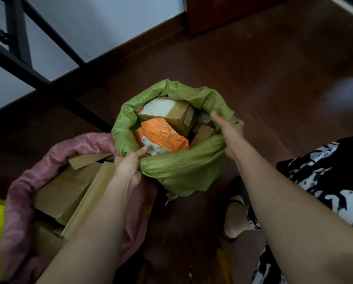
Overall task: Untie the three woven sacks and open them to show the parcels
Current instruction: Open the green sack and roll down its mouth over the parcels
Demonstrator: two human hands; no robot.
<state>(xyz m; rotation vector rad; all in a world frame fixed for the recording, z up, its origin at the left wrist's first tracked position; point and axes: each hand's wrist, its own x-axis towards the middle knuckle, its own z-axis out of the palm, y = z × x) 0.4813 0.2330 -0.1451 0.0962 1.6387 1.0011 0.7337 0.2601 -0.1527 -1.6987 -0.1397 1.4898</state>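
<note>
On the dark wooden floor (pixel 263 89) a pink sack (pixel 20 191) of cardboard boxes lies open beside the green sack (pixel 183 165). Left hand (pixel 128 165) and right hand (pixel 231 132) each grip its rolled rim closed-fisted. Inside: labelled brown box (pixel 171 111), orange mailer (pixel 163 134); writing unreadable.

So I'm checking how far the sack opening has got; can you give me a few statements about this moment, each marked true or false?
1. The green sack is open, with parcels showing. True.
2. An orange parcel lies inside the pink sack. False: it lies in the green sack; the pink sack shows brown boxes.
3. Both hands grip the green sack's rolled rim, the left hand on the near side. True.
4. The right hand is lifting a box out. False: it holds the rim.
5. The pink sack is tied shut. False: it is open.
</note>
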